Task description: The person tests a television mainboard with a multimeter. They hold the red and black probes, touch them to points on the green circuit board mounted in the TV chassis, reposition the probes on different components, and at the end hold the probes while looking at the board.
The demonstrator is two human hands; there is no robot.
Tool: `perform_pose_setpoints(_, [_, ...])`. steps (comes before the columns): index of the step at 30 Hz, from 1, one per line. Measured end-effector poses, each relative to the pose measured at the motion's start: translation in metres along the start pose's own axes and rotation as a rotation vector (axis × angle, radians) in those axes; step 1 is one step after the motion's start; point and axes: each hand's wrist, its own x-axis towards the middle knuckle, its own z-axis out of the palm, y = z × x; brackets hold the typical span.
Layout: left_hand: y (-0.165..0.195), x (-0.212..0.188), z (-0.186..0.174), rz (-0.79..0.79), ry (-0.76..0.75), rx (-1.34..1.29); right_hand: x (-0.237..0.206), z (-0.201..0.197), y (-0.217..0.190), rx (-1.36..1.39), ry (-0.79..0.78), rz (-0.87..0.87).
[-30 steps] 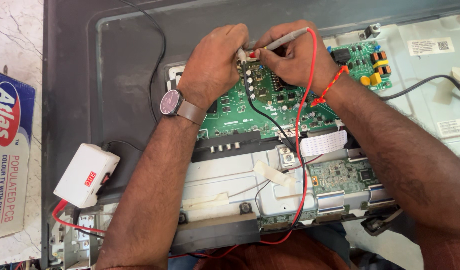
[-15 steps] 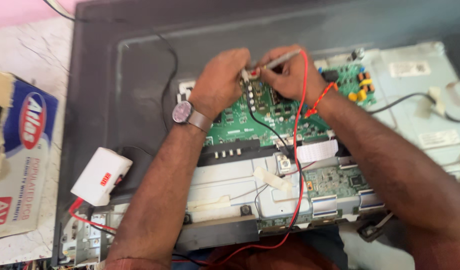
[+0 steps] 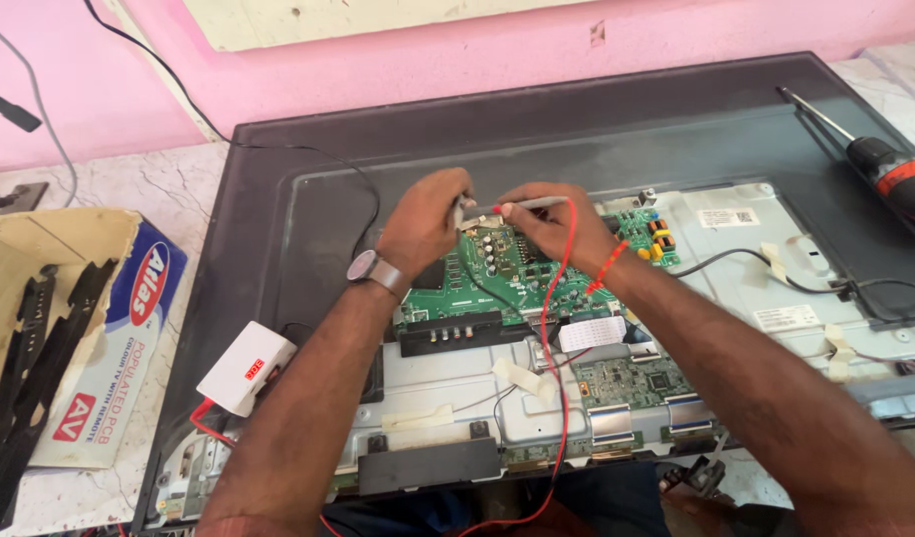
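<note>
A flat television lies face down with its back cover off, and a green circuit board (image 3: 497,273) is exposed in the middle. My left hand (image 3: 428,224), with a watch on the wrist, pinches a small pale part at the board's top edge. My right hand (image 3: 552,224) grips a thin grey probe (image 3: 527,204) whose tip meets that same spot. A red lead (image 3: 549,328) runs from the probe down across the board toward me. A black lead (image 3: 497,298) crosses the board too.
A white meter box (image 3: 244,366) lies on the panel's left part. A red-handled screwdriver (image 3: 890,169) rests at the far right. An open cardboard box (image 3: 90,328) with black strips stands at left. A pink wall (image 3: 398,70) runs behind the table.
The camera has tilted up and pulled back, so the hands and board look smaller and lower. Both hands remain at the same spot on the board's top edge.
</note>
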Motion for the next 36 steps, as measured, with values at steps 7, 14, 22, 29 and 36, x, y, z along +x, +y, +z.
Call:
perform_pose_setpoints(7, [0.076, -0.038, -0.073, 0.137, 0.219, -0.007, -0.082, -0.017, -0.059, -0.148, 0.165, -0.473])
perform_pose_setpoints(14, [0.163, -0.155, -0.085, -0.003, 0.268, 0.161, -0.214, 0.018, -0.095, -0.227, 0.466, -0.429])
perform_pose_setpoints(22, [0.197, -0.223, -0.026, 0.061, 0.152, 0.250, -0.273, 0.069, -0.063, -0.108, 0.321, -0.468])
perform_pose_setpoints(29, [0.210, -0.215, -0.016, 0.063, 0.023, -0.136, -0.300, 0.091, -0.048, 0.131, 0.313, -0.381])
perform_pose_setpoints(36, [0.224, -0.205, -0.006, 0.097, -0.043, -0.324, -0.334, 0.117, -0.034, 0.288, 0.447, -0.169])
